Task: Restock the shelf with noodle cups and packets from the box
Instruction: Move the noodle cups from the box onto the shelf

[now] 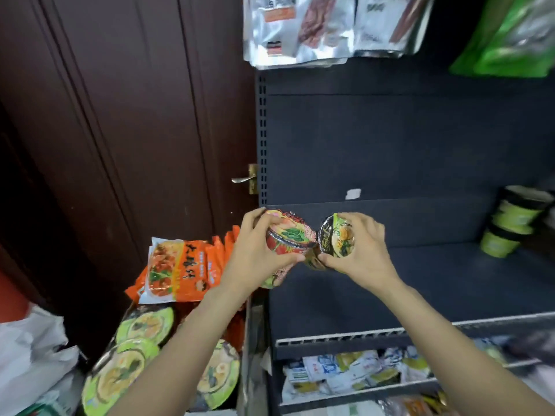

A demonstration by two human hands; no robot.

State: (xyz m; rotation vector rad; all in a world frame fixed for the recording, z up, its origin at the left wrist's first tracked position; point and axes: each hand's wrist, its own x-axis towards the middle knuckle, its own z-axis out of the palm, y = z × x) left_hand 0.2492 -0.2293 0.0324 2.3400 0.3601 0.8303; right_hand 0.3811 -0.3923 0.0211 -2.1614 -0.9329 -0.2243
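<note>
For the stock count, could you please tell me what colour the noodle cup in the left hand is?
Mainly red; the head view shows the noodle cup best.

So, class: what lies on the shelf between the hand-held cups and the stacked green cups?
Nothing: the head view shows bare dark shelf between the black-and-green noodle cup and the green cup stack.

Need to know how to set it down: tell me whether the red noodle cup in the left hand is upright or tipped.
Tipped. The red noodle cup lies angled in the left hand, its printed lid facing up toward the camera and its base pointing down-left, above the shelf.

Brown door [120,115], brass handle [244,178].
</note>
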